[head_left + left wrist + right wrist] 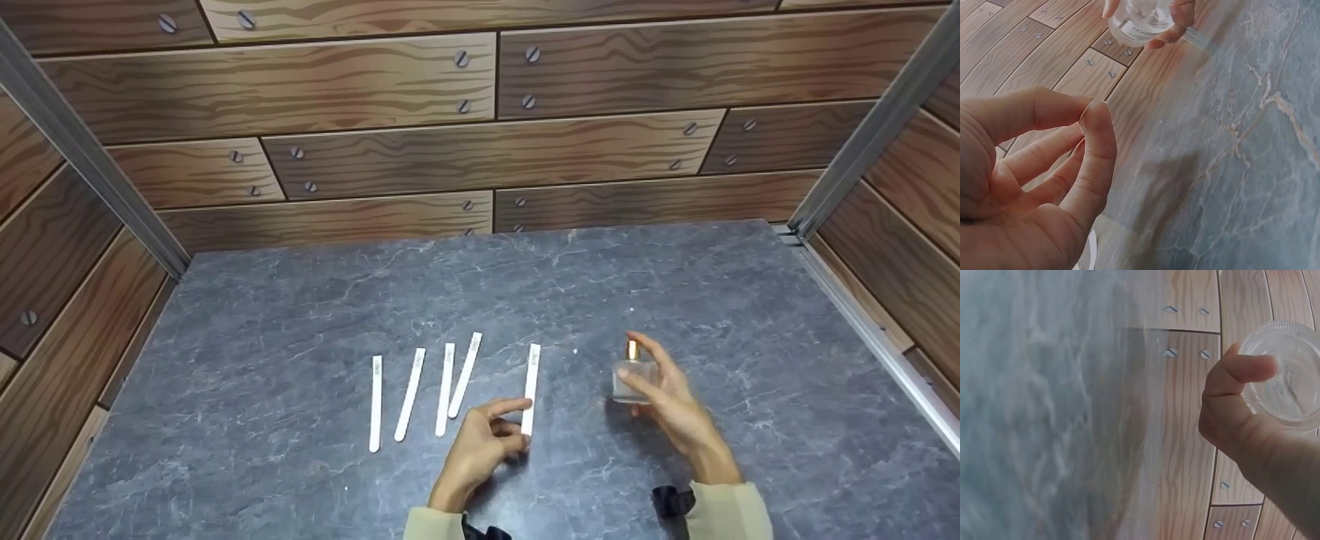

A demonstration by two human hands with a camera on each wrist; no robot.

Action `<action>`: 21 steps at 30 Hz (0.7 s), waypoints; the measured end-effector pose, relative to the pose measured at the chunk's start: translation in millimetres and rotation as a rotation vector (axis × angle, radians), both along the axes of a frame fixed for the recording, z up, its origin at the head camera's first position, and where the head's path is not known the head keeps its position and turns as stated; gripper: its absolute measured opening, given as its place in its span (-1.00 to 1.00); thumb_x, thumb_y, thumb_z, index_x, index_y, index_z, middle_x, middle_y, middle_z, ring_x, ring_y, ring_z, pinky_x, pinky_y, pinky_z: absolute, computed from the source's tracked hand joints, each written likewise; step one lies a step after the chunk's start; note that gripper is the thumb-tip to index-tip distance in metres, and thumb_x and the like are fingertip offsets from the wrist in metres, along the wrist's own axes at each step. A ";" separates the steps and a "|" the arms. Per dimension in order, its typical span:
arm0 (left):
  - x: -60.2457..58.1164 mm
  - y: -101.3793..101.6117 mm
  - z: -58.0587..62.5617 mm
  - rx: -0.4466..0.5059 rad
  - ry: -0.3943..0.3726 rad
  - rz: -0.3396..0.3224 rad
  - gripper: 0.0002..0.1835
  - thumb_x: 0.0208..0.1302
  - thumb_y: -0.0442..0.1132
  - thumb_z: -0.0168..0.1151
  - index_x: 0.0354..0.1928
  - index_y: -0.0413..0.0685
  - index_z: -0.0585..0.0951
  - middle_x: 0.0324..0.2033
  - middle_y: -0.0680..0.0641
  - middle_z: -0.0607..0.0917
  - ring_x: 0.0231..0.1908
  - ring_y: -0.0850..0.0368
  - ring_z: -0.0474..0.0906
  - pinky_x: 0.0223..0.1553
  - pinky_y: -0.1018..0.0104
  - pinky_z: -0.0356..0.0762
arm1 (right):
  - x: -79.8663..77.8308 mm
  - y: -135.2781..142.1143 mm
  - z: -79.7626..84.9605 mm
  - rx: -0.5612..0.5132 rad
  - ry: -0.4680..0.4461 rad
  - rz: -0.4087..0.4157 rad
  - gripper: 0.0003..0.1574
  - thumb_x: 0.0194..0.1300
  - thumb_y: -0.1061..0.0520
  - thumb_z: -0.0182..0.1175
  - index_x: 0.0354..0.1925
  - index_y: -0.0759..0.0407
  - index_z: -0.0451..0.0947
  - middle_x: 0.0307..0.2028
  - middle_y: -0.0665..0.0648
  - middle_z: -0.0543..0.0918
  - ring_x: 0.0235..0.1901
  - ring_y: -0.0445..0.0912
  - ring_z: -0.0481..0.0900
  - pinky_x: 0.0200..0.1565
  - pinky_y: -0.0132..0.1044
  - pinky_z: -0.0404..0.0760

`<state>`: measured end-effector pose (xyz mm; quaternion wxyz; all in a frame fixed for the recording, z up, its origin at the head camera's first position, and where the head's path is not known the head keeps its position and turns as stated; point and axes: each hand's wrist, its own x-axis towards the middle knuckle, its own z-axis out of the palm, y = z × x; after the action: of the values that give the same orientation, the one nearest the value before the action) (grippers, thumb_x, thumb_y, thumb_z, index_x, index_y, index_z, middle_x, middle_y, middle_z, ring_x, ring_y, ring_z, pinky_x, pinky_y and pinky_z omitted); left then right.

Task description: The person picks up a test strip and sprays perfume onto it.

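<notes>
My left hand (480, 448) pinches a white paper test strip (532, 375) near its lower end, thumb on one side and fingers on the other. In the left wrist view that strip (1081, 121) appears nearly edge-on between thumb and finger. To the right, my right hand (688, 420) grips a clear glass perfume bottle (646, 367) with a gold spray top (633, 349). Its index finger reaches up to the top, and the thumb lies across the front. From below, in the right wrist view, the bottle's round base (1292, 405) shows with a fingertip against it.
Several more white strips (376, 405) lie spread on the grey marbled table (285, 315), left of the left hand; two of them (465, 375) lie close together. Wood-patterned panels (375, 82) and metal rails (877, 337) border the table.
</notes>
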<state>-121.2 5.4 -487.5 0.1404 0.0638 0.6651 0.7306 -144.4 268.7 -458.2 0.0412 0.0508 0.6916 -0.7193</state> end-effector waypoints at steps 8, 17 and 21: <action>0.8 2.9 -0.4 0.007 -0.002 -0.008 -0.44 -0.03 -0.66 0.20 0.14 -0.45 0.60 -0.20 -0.04 0.64 -0.41 0.17 0.59 -0.45 0.42 0.51 | 2.2 -2.9 -1.2 0.139 0.065 -0.004 -0.23 0.37 0.38 0.21 0.47 0.26 0.23 0.11 0.35 0.38 -0.46 -0.14 0.46 -0.54 -0.36 0.49; 0.4 3.4 1.1 0.014 0.000 -0.017 -0.43 -0.01 -0.66 0.21 0.16 -0.45 0.59 -0.12 -0.09 0.63 -0.40 0.17 0.59 -0.44 0.45 0.49 | 3.8 -5.9 2.3 0.157 0.085 -0.049 -0.20 0.23 0.46 0.31 0.39 0.26 0.31 -0.19 0.27 0.58 -0.48 -0.04 0.67 -0.56 -0.28 0.58; -0.2 1.2 1.2 0.001 0.005 -0.018 -0.43 0.00 -0.64 0.23 0.17 -0.45 0.58 -0.17 -0.10 0.64 -0.41 0.19 0.58 -0.45 0.46 0.47 | 3.9 -8.1 4.5 0.162 0.086 -0.052 -0.19 0.23 0.45 0.33 0.39 0.25 0.28 -0.16 0.34 0.60 -0.43 0.03 0.73 -0.53 -0.22 0.63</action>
<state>-121.5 6.6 -486.3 0.1451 0.0716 0.6645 0.7296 -140.5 260.5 -453.7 -0.0117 0.0409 0.7471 -0.6634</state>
